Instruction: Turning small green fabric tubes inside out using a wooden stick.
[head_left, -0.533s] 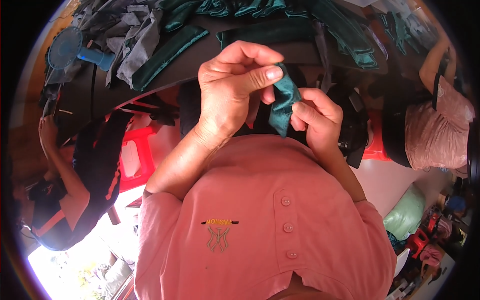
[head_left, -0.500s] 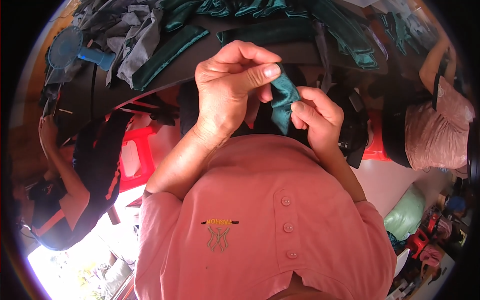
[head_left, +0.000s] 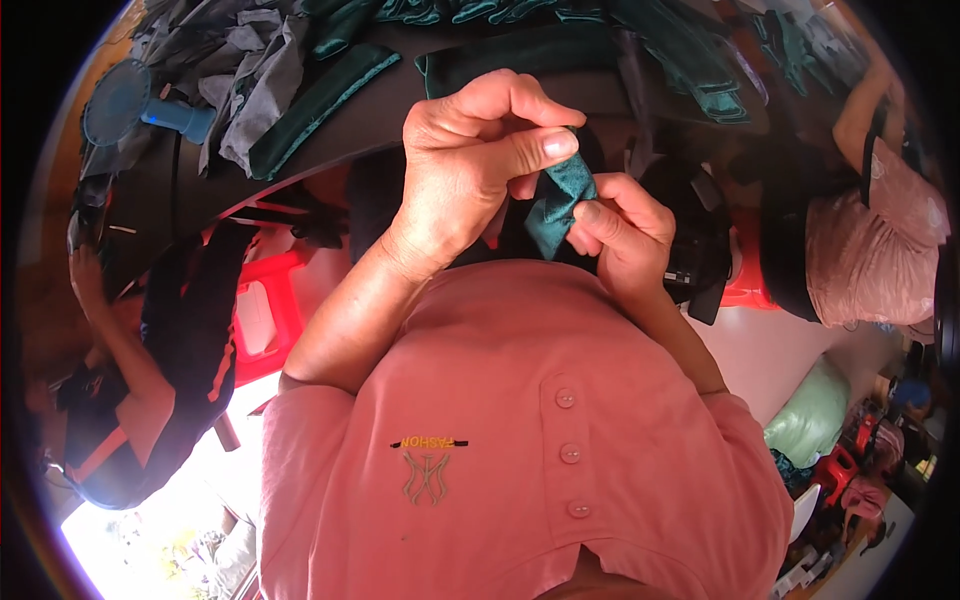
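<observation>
A small teal velvet fabric piece [head_left: 570, 178] hangs between my hands in front of my chest, short of the table edge. My left hand [head_left: 470, 160] pinches its upper end between thumb and fingertips. Lower down, my right hand [head_left: 630, 228] grips the same piece by its right side, thumb on top. The cloth is creased between the two grips, and a pointed end hangs below. My fingers hide part of its upper end.
On the dark table [head_left: 385, 110] lie long green velvet strips [head_left: 325, 110], a heap of grey fabric [head_left: 262, 90] and a blue handheld fan [head_left: 150, 108]. One person [head_left: 130, 400] works at the left, another [head_left: 865, 240] at the right. A red stool [head_left: 270, 310] stands left of me.
Both hands keep hold of the fabric piece. The right hand has shifted slightly left, closer to the left hand, and the cloth looks more bunched.
</observation>
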